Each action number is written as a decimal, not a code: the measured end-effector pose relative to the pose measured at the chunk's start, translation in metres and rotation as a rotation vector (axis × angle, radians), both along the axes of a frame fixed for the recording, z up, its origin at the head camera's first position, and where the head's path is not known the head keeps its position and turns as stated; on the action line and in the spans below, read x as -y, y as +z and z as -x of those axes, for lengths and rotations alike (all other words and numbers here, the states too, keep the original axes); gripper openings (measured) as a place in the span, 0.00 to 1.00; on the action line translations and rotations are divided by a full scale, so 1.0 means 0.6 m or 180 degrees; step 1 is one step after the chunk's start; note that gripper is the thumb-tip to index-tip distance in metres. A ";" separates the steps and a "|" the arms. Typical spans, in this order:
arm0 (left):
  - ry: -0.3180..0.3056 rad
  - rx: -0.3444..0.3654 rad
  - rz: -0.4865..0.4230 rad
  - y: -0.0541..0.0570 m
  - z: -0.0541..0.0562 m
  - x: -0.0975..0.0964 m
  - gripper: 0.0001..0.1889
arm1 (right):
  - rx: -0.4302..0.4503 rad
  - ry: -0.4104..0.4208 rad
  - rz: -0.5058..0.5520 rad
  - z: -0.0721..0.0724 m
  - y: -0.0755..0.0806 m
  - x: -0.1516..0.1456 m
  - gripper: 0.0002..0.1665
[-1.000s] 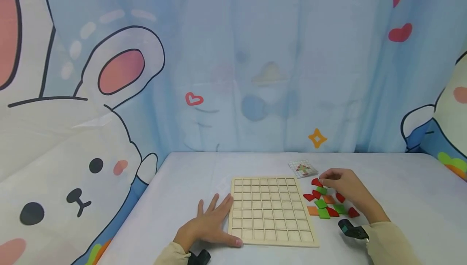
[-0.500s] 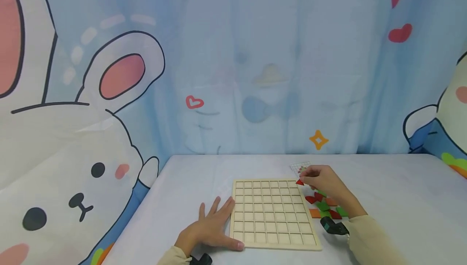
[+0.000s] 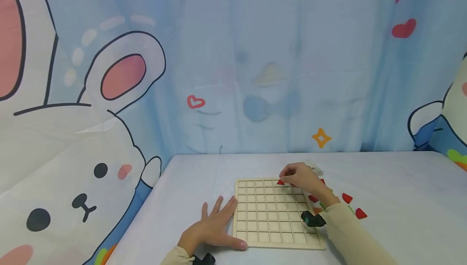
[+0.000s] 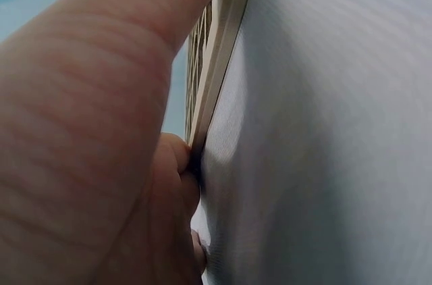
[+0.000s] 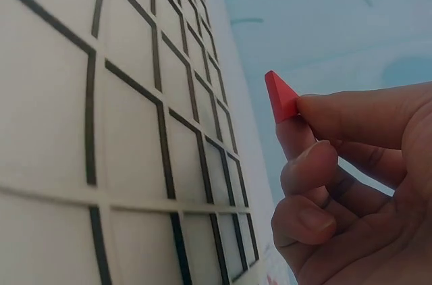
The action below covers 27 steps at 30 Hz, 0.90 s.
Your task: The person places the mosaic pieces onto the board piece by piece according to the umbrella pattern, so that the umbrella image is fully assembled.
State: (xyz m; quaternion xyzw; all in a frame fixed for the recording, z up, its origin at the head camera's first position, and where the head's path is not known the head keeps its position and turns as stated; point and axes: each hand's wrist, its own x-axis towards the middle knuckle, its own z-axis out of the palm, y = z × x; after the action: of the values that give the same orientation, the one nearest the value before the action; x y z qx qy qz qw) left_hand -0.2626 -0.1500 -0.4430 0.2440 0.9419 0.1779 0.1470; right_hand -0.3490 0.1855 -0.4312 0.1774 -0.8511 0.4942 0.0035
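Observation:
A pale wooden grid board (image 3: 262,216) with square recesses lies flat on the table. My left hand (image 3: 215,226) rests at its left side with fingers spread, the thumb at the near left corner and fingertips against the left edge. In the left wrist view the board's side edge (image 4: 219,62) shows between thumb and fingers. My right hand (image 3: 303,178) is over the far part of the board, pinching a small red piece (image 5: 280,96) with a pointed end between thumb and index finger. In the right wrist view the piece is held close above the grid.
Red pieces (image 3: 360,213) lie loose right of the board; orange and green ones are partly hidden behind my right arm. A small gridded card (image 3: 314,167) lies beyond them, partly covered by the right hand. A patterned curtain (image 3: 270,54) hangs behind the white table (image 3: 401,200).
My right hand has lifted a red piece from the loose ones and carried it left over the board's far rows. The left hand has kept its place at the board.

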 end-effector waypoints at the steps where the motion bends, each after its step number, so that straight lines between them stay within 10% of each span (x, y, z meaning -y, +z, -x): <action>1: 0.0009 -0.0005 0.0011 0.000 0.000 0.000 0.65 | -0.0002 0.0039 0.0009 0.003 -0.002 0.004 0.03; 27: -0.0027 0.0025 -0.0167 -0.027 0.020 0.009 0.71 | -0.0131 0.0251 -0.0384 0.015 -0.020 0.063 0.06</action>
State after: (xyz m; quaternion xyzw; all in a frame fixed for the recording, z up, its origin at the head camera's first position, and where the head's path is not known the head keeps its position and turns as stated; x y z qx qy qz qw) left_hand -0.2748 -0.1552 -0.4593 0.2511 0.9353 0.2029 0.1450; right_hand -0.3582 0.1476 -0.4432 0.2209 -0.8714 0.4379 -0.0091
